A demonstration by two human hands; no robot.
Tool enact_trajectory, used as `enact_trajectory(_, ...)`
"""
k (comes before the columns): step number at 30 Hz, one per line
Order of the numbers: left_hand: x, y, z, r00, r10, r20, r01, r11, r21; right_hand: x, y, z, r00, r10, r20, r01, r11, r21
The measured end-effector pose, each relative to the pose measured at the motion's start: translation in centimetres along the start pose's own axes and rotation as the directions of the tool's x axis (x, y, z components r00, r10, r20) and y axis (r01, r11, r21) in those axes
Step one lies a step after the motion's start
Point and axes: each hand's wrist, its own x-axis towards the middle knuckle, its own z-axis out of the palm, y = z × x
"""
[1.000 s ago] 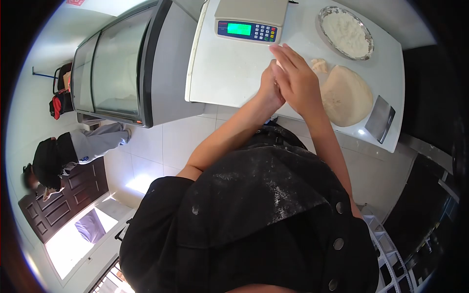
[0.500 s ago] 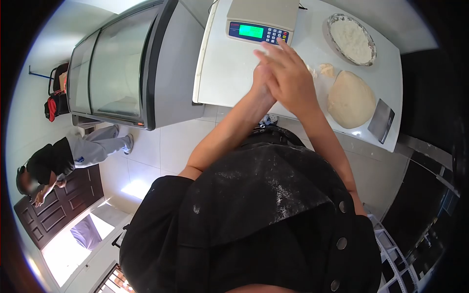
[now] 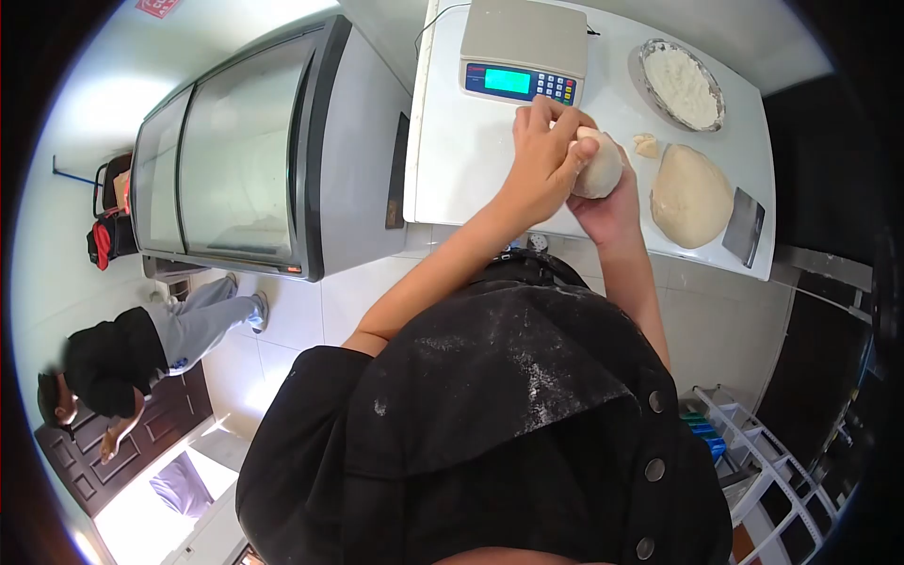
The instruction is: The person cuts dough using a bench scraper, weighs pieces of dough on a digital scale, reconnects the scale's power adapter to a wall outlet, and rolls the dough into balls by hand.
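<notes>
A rounded piece of dough [image 3: 599, 171] is held up between my two hands, above the table's near side. My left hand [image 3: 544, 155] curls over it from the left, its fingertips bent on the top and its thumb along the front. Cupped from below and the right, my right hand [image 3: 614, 212] supports it, with most of its fingers hidden behind the dough. Right of my hands lies a large mound of dough [image 3: 691, 196]. A small scrap of dough [image 3: 646, 145] sits between the mound and my hands.
A digital scale [image 3: 524, 47] with a lit green display stands at the back of the white table [image 3: 452, 174]. A bowl of flour [image 3: 682, 83] and a dark flat object [image 3: 745, 226] are at the right. A glass-topped freezer [image 3: 247, 141] and another person [image 3: 118, 358] are on the left.
My hands were pressed together with no dough visible; now they are turned apart and the dough ball shows between them. The view has shifted slightly. The other person's arms have moved.
</notes>
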Motion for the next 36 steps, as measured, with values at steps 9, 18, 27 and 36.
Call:
enact_trajectory(9,-1.2,0.0,-0.9,0.989,-0.082,0.119,0.071,0.993,0.095,0.7,3.9,-0.3,0.689,-0.673,-0.267,0.439,0.682,-0.585)
enact_trajectory(18,0.0,-1.5,-1.0,0.867,-0.382,0.319,0.398,0.917,0.016,-0.2,4.9,-0.2,0.934,-0.277,-0.226,0.264,0.961,-0.085)
enact_trajectory(27,1.8,-10.1,2.7,0.896,-0.424,0.129,0.437,0.798,-0.415,2.4,2.1,-4.9,0.833,-0.431,-0.347,0.415,0.901,-0.123)
enact_trajectory(36,5.3,-13.6,4.6,0.835,-0.547,0.057,0.494,0.7,-0.515,4.2,1.7,-11.2,0.792,-0.596,0.131,0.372,0.302,-0.878)
